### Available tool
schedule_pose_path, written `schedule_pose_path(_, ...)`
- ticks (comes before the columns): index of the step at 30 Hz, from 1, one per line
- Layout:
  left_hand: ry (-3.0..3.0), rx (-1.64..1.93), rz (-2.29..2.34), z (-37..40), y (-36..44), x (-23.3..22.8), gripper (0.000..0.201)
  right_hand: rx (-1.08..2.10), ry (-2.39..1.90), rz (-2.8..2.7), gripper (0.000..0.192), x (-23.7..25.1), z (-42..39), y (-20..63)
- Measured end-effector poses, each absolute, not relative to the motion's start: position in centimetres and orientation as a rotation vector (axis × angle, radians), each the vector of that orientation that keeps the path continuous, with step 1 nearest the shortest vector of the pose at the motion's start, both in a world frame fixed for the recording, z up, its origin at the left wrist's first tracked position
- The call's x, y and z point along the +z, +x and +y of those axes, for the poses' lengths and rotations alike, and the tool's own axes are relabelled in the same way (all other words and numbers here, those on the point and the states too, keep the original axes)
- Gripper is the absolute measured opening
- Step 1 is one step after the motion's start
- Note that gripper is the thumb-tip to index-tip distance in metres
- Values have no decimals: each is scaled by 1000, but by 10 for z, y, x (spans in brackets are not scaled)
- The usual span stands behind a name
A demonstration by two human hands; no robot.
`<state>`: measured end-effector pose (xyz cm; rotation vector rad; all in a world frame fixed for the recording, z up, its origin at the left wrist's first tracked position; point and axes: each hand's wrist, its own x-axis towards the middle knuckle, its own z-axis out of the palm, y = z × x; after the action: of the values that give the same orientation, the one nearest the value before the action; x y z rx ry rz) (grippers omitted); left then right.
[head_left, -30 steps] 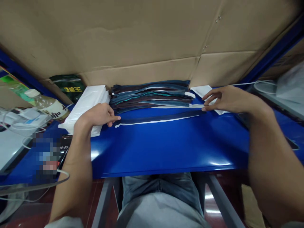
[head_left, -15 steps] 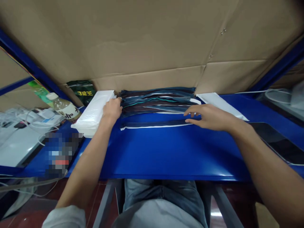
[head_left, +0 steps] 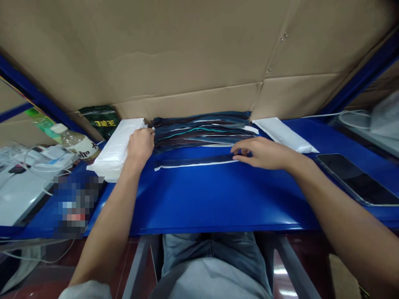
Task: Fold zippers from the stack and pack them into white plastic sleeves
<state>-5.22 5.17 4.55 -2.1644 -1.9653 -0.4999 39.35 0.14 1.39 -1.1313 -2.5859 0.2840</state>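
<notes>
Near table's (head_left: pixel 218 199) back edge: right hand (head_left: pixel 263 153) pinches strip (head_left: pixel 193 162); left hand (head_left: pixel 140 145) curled, apparently gripping white stack (head_left: pixel 115 149).

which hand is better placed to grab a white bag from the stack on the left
Left. The left hand already rests at the edge of the white bag stack, while the right hand is pinning the dark strip.

Right hand (head_left: pixel 264 153) pinches a dark strip (head_left: pixel 195 161); left hand (head_left: pixel 140 145) touches white bags (head_left: pixel 116 145).
</notes>
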Motion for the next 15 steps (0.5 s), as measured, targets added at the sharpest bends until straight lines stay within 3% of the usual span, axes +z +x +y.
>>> schedule_pose_path(8,-2844,-1323,-1740,25,4,24,28,315,-1031,-2397,30,4,-13,347)
schedule_pose_path(15,-3231,-1333,-1401,-7,53,13,24,496,-1033,-2196,23,-2,-27,312)
